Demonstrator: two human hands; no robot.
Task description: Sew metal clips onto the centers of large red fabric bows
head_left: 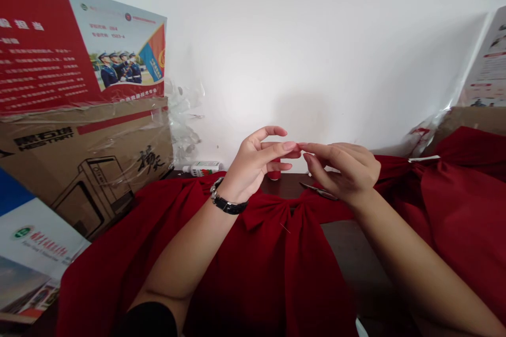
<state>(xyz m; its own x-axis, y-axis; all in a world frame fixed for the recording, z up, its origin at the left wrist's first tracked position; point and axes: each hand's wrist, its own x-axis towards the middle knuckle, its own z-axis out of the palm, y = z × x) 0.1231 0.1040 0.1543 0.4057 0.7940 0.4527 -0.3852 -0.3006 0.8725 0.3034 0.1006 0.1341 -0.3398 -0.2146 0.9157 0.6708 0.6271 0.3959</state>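
Note:
My left hand point(255, 155), with a black-strapped watch on its wrist, has thumb and middle fingers pressed together in a pinch. Whatever it may hold is too small to make out. The index fingertip of my right hand point(343, 166) meets those pinched fingertips, while its thumb is a little apart. Behind the left fingers a red spool-like object point(273, 174) is partly hidden. Scissors point(322, 191) lie beside my right hand, their handles covered by it. Below both hands, red cloth point(253, 263) is gathered into a bow shape point(290, 209) and drapes over the table's front.
At left, a cardboard box point(118, 168) stands under a red and white printed board point(118, 52). A white bottle point(203, 168) lies by the wall. More red cloth point(470, 210) and a thin white strip point(424, 159) are at right, near another box point(470, 118).

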